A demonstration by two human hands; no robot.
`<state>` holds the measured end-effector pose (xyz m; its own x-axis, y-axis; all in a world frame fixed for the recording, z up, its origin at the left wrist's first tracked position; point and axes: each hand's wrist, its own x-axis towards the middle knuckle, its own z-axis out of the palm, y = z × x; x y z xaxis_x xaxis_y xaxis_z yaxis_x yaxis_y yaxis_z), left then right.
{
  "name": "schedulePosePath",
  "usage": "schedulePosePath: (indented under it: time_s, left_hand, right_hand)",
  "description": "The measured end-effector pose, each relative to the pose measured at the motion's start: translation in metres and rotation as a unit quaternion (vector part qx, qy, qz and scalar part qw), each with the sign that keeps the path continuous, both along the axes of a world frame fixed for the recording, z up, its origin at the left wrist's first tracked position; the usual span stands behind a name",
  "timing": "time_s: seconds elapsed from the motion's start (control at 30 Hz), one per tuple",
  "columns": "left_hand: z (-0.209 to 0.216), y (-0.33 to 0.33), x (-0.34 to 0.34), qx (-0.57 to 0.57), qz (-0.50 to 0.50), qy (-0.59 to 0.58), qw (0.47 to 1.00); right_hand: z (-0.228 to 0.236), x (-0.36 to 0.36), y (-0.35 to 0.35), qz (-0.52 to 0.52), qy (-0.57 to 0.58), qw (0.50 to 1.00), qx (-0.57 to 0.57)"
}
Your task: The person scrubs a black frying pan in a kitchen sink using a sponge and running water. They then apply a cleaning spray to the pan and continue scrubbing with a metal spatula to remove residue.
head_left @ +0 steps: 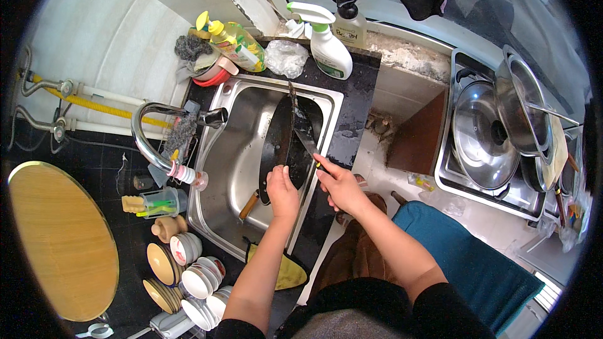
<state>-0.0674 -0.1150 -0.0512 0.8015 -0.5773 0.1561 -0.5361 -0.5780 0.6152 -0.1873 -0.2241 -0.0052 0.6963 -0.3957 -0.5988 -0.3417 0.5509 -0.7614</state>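
Note:
In the steel sink [226, 144] lies a broad, dark, rounded thing [274, 144], perhaps a pan; a ragged, blackish strip runs along its middle. My left hand [282, 193] is closed at its near end, the fingers pressed together; I cannot make out exactly what they grip. My right hand [341, 187] is wrapped round the dark, yellow-marked handle of a knife [306, 141]. The blade points away and to the left, its tip against or close to the ragged strip. A wooden handle [249, 205] sticks out on the sink floor left of my left hand; what it belongs to is hidden.
The faucet [151, 132] arches at the sink's left. Behind stand a spray bottle [330, 53] and a yellow-topped soap bottle [237, 44]. Stacked bowls [198, 282] and a round wooden board [63, 242] lie left. A stove with a lidded pan [480, 135] is right.

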Motion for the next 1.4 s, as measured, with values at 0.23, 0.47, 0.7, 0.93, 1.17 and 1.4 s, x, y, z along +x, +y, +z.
schedulePosePath:
  time_s: [0.23, 0.47, 0.7, 0.93, 1.17, 1.4]
  left_hand:
    - [0.002, 0.0, 0.0, 0.001, -0.003, 0.003, 1.0]
    - [-0.003, 0.004, -0.001, 0.005, -0.009, 0.005, 1.0]
    - [-0.002, 0.003, 0.001, 0.0, -0.006, -0.018, 1.0]
    - [-0.002, 0.005, 0.003, 0.003, -0.003, -0.005, 1.0]
    - [0.001, 0.002, 0.001, 0.014, -0.004, 0.003, 1.0]
    - [0.0, 0.005, 0.003, -0.008, -0.019, -0.003, 1.0]
  right_hand:
    - [-0.039, -0.011, 0.015, 0.025, 0.045, 0.98, -0.191]
    - [-0.047, -0.013, 0.045, -0.039, -0.019, 0.996, -0.074]
    - [-0.051, -0.005, 0.057, -0.03, -0.004, 0.966, -0.258]
    - [-0.048, 0.008, 0.069, -0.096, -0.066, 0.985, -0.129]
    - [-0.015, 0.043, 0.027, -0.076, -0.04, 0.993, -0.087]
    - [-0.042, -0.008, 0.053, -0.046, -0.015, 0.935, -0.352]
